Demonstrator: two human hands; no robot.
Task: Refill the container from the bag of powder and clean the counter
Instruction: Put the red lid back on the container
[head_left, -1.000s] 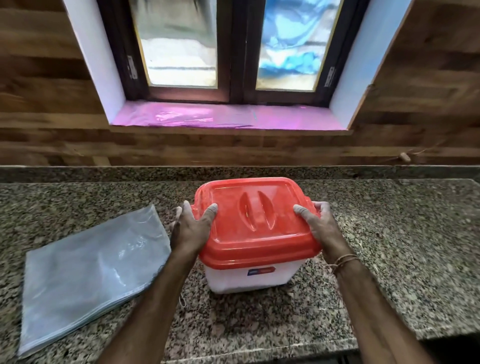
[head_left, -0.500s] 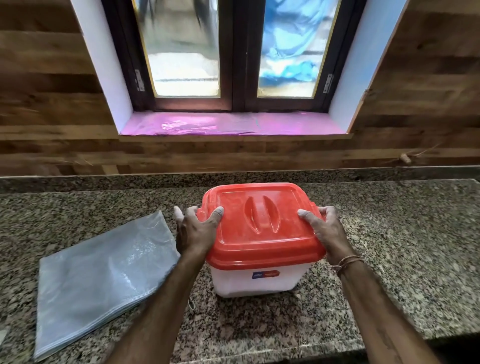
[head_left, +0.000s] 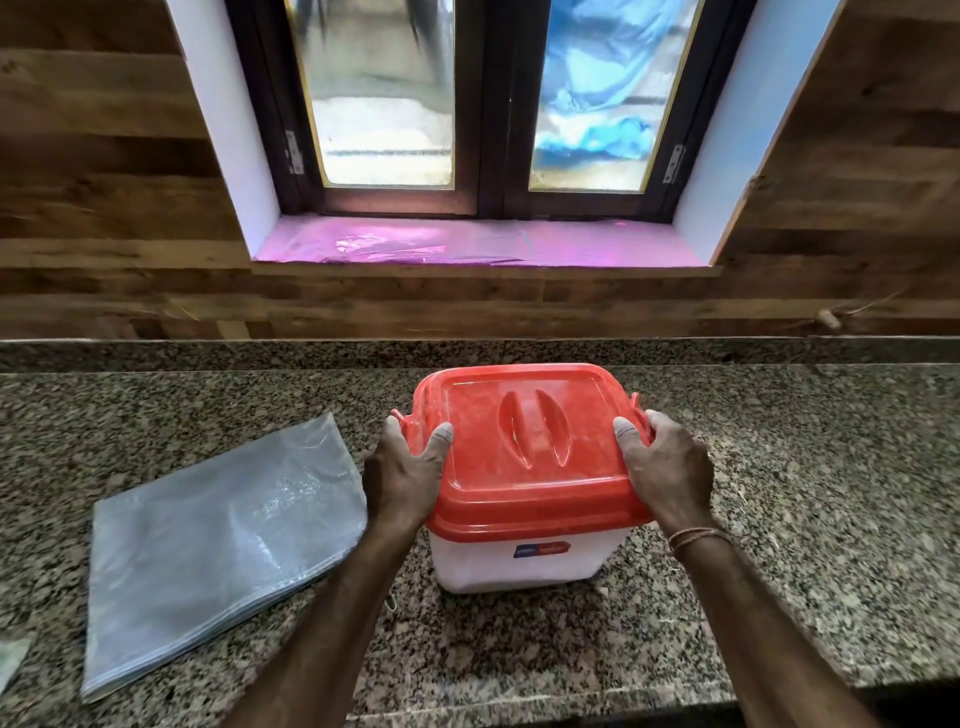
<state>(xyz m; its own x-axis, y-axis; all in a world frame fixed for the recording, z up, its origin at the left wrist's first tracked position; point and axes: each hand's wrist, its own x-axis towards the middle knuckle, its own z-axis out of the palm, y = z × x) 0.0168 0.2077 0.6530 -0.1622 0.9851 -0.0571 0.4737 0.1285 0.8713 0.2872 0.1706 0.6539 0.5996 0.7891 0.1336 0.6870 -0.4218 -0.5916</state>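
Note:
A white plastic container (head_left: 511, 564) with a red lid (head_left: 524, 447) stands on the granite counter (head_left: 810, 493), lid closed. My left hand (head_left: 402, 475) grips the lid's left side, thumb on top. My right hand (head_left: 667, 470) grips the right side the same way. Both thumbs look dusted with pale powder. A flat, clear plastic bag (head_left: 213, 540) lies on the counter to the left of the container, looking empty. The container's contents are hidden by the lid.
A wood-panelled wall and a window with a pink-lit sill (head_left: 467, 241) rise behind the counter's raised back ledge. The counter's front edge runs just below my forearms. A scrap of something pale (head_left: 10, 657) lies at the far left edge.
My hands have stayed on the lid's sides; the fingers curl lower around its edges. The camera has shifted, so the container sits slightly further right in view.

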